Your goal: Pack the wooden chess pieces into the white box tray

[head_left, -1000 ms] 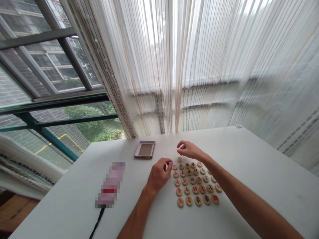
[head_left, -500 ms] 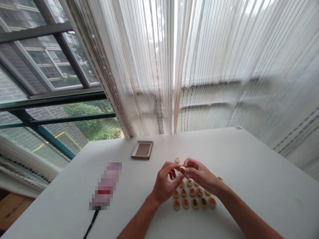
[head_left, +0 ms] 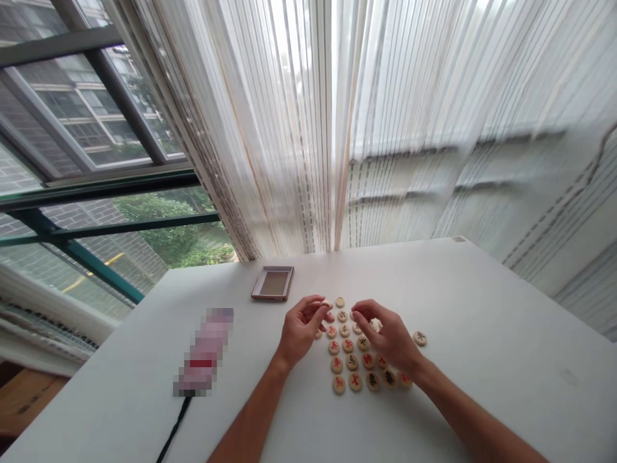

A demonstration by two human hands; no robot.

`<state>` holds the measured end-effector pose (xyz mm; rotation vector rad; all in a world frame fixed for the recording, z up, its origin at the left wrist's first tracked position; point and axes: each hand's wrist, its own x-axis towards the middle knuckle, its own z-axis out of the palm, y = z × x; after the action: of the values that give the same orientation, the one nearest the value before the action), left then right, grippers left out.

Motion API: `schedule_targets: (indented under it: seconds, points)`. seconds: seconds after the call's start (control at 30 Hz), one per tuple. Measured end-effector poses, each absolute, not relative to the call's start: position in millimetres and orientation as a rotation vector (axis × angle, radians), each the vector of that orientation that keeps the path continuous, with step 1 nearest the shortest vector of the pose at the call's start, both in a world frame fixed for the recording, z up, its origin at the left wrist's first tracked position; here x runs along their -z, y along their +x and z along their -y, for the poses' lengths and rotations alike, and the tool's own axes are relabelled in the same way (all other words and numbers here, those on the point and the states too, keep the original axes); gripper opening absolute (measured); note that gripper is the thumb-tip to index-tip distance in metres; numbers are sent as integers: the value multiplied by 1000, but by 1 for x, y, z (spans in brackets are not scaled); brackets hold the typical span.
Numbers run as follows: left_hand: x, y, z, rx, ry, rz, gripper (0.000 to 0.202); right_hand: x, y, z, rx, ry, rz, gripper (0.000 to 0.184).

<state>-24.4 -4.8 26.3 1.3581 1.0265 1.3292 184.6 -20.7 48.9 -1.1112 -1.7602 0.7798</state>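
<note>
- A small round piece (head_left: 326, 304) is up in the left hand, over the middle of the worktop.
- The left hand (head_left: 299, 331) pinches it with thumb and finger.
- The right hand (head_left: 393, 331) bends over the rows, thumb and finger close together; I cannot tell if they hold anything.
- The piece looks light, hard and smooth. It may slip, but should not break easily. Its round side seems best to hold.
- More pieces (head_left: 355, 382) with red or black signs lie in rows. A plain-topped piece (head_left: 340, 301) lies toward the far edge, and a black-marked piece (head_left: 420, 337) sits apart, toward the right edge.
- The worktop (head_left: 482, 308) is white and flat. A shallow box (head_left: 274, 283) is near its far edge; a blurry pink thing (head_left: 206, 347) lies toward the left edge.
- Thin curtains (head_left: 289, 193) hang past the far edge, beside a window (head_left: 96, 122).
</note>
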Motion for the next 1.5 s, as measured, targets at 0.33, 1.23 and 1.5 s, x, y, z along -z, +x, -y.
schedule_targets:
  seconds: [0.33,1.23,1.5]
  points:
    - [-22,-26,5,-1301,1329,-940,35,-44,185,20,-679,-1054,1807,17]
    - [-22,-52,-12,-1297,1259,-1026,43,-38,195,11,-504,-1187,1742,16]
    - [-20,-57,-16,-1337,1243,-1018,38,-35,197,9,-443,-1150,1779,15]
